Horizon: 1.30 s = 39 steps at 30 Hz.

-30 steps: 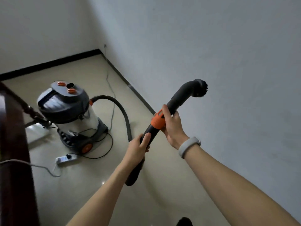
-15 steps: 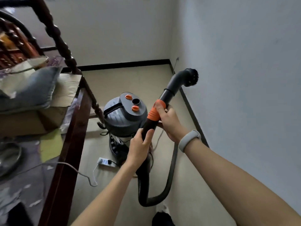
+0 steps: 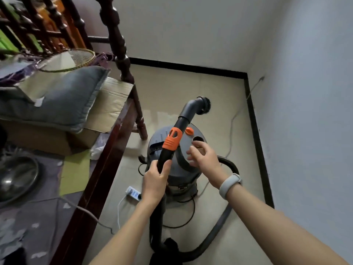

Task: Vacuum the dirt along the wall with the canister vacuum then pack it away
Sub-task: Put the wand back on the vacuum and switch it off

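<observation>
Right hand (image 3: 203,159) now off wand (image 3: 168,150)

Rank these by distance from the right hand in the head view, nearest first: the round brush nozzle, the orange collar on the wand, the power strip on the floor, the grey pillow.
From the right hand:
1. Orange collar, just to its left on the wand.
2. Round brush nozzle, above it at the wand's tip.
3. Power strip, lower left on the floor.
4. Grey pillow, far left on the cardboard.
Nozzle and power strip are fairly close to call.

Canister (image 3: 183,165) sits between wooden frame (image 3: 107,165) and wall (image 3: 309,111)
</observation>
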Tool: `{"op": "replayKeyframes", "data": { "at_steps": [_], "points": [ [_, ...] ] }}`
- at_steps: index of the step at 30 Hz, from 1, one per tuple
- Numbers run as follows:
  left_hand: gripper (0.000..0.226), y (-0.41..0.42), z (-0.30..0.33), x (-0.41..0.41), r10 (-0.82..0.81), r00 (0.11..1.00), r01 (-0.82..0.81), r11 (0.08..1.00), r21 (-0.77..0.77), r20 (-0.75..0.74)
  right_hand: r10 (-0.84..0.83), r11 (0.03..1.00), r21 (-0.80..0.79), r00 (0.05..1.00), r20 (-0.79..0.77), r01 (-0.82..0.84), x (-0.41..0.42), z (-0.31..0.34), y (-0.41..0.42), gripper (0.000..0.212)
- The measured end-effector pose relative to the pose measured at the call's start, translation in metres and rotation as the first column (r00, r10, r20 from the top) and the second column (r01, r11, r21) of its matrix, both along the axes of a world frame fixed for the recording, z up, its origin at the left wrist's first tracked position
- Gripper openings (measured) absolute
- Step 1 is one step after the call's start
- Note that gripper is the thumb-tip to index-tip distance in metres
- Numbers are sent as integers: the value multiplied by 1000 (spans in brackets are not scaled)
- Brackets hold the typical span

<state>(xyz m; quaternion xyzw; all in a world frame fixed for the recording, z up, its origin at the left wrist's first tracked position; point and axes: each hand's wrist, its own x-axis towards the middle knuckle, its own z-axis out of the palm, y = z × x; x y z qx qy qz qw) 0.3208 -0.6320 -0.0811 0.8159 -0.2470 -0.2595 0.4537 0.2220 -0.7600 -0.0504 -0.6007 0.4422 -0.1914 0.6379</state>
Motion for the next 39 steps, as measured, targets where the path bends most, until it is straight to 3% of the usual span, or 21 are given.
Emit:
{"op": "replayKeyframes", "data": {
  "at_steps": [4,7,12,15,17,24,29,31,34,39],
  "points": [
    [32,-11,-35,26,69,998,-69,994,85,-1,16,998,-58,974,-228,-30,-3,-47,-38,17],
    [32,-20,-57,34,113,993,-106,986,127,-47,40,992,-89,895,-443,-89,-10,-81,-72,24],
    [36,-45,-91,28,258,964,-243,952,185,-60,179,909,-165,715,-676,-383,4,-133,-126,31],
    [46,-68,-110,19,308,950,-290,931,222,-53,341,744,-164,579,-741,-648,17,-163,-147,34],
    [50,-84,-118,13,317,948,-301,922,242,-29,403,654,-161,520,-753,-739,19,-178,-153,31],
    [41,-124,-133,-11,484,875,-467,858,212,-31,515,358,-340,488,-705,-870,15,-191,-177,11],
    [40,-133,-139,-17,550,835,-529,814,239,-25,525,2,-415,354,-774,-910,17,-194,-193,13],
    [41,-135,-141,-19,559,829,-538,807,242,-24,557,-57,-407,309,-771,-912,20,-193,-202,11],
    [38,-140,-144,-20,569,822,-548,801,243,-21,617,24,-384,316,-721,-923,30,-191,-214,25],
    [38,-147,-148,-17,572,820,-554,798,237,-11,489,431,-489,652,-580,-758,71,-192,-237,30]
  ]
}}
